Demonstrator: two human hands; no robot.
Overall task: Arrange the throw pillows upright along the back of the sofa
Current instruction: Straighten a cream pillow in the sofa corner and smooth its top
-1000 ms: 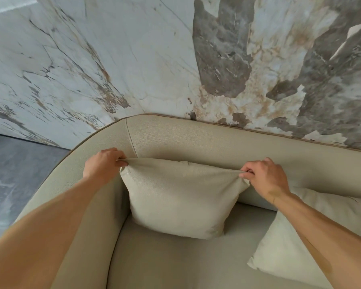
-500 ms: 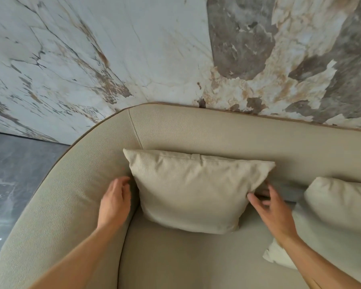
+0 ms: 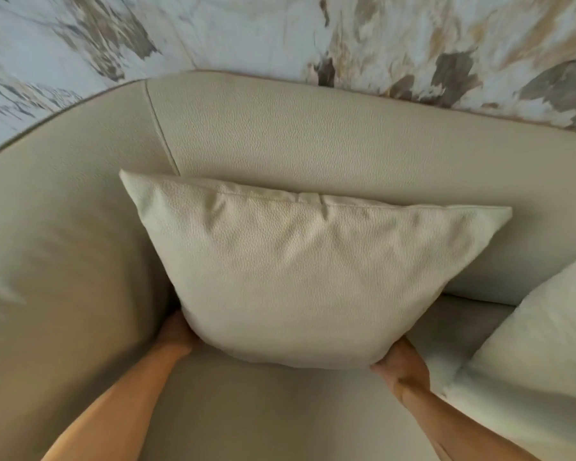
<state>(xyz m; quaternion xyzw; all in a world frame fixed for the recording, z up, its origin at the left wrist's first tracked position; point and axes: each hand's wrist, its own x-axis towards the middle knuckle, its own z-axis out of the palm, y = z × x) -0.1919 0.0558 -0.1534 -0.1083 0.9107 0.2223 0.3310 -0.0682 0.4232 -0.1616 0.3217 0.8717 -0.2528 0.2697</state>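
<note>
Both hands, left hand [image 3: 177,331] at 7 o'clock and right hand [image 3: 401,364] at 5, are closing their grip on the pillow [image 3: 300,277] bottom corners, seating it upright against the sofa back [image 3: 313,138].

Pillow [image 3: 300,277] hides both hands' fingers; second pillow [image 3: 539,354] cropped

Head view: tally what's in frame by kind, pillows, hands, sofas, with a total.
Throw pillows: 2, corner pillow and second pillow at right edge
Hands: 2, left hand and right hand
Sofa: 1
Total: 5
</note>
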